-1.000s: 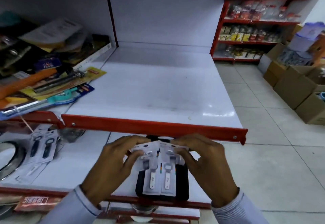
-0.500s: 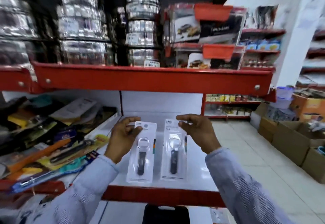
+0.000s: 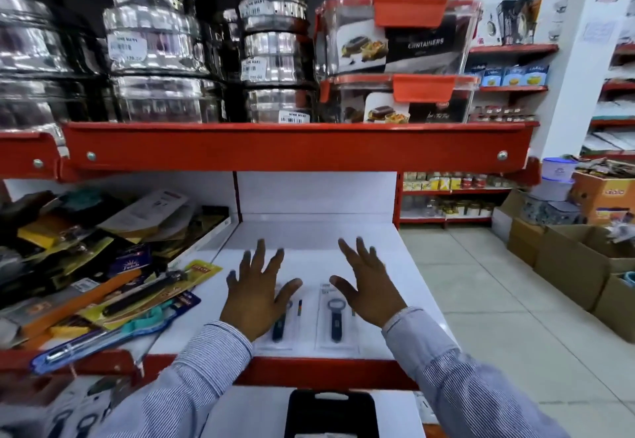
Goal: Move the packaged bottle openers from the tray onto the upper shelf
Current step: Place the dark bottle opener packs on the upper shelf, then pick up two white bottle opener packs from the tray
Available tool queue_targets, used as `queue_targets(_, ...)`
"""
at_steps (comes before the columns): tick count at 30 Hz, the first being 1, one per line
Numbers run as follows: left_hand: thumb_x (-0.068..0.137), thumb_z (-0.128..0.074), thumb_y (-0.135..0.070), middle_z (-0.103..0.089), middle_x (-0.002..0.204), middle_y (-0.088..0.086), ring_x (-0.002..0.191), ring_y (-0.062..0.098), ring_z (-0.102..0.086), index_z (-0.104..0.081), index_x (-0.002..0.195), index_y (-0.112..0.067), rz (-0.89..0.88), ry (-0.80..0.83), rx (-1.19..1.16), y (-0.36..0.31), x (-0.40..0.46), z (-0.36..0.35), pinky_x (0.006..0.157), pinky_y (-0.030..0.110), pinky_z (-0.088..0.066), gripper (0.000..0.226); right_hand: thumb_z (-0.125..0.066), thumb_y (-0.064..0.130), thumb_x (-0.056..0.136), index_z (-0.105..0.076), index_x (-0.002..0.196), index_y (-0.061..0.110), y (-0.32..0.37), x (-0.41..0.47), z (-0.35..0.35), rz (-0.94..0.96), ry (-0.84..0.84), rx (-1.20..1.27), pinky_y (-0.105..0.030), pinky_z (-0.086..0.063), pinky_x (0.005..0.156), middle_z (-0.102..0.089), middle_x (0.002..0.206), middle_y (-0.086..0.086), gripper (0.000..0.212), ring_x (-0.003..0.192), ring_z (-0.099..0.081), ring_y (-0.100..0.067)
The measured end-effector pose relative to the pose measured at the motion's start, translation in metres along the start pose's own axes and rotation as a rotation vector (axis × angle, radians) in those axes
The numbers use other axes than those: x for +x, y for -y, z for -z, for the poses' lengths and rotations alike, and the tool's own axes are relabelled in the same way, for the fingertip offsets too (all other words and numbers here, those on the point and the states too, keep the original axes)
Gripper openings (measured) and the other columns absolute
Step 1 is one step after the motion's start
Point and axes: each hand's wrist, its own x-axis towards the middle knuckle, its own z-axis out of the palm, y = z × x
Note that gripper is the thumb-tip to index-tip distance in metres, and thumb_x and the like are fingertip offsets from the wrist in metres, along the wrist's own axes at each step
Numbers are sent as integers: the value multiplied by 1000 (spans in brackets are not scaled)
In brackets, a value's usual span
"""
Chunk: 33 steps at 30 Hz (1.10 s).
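Packaged bottle openers [image 3: 335, 321] flat on white shelf [image 3: 316, 238], left hand [image 3: 256, 295] and right hand [image 3: 369, 288] spread wide, empty, just above at 12 o'clock.

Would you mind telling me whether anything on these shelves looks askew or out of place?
The two packaged bottle openers lie flat, straight and side by side near the white shelf front edge; nothing odd there. The neighbouring bay to the left is the untidy spot: carded utensils heaped at crossing angles, some overhanging the red front edge.
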Motion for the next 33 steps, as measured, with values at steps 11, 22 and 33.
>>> queue_targets(11,90,-35,-68,2,165,21,149,51,12,-9,156,-27,-228,-196,265,-21,-119,-7,113,77,2,82,-56,35,93,-26,151,25,15,-126,-10,237,-519,-284,-70,-5,116,-10,160,-23,66,148,4,-46)
queue_targets(22,94,-44,-58,-18,164,14,153,34,-13,-21,155,-15,-507,196,73,15,-221,-137,118,64,-19,77,-66,13,76,-43,141,15,-80,-224,-122,523,-97,-350,-53,-26,118,-32,157,-9,68,147,-29,-30)
queue_targets(33,66,-58,-83,-2,166,19,153,36,11,-1,155,-3,-410,911,433,56,-140,-243,120,64,11,132,-73,67,65,-19,151,3,-122,-148,-204,72,810,-492,-41,-13,123,-25,159,-17,120,147,-23,-32)
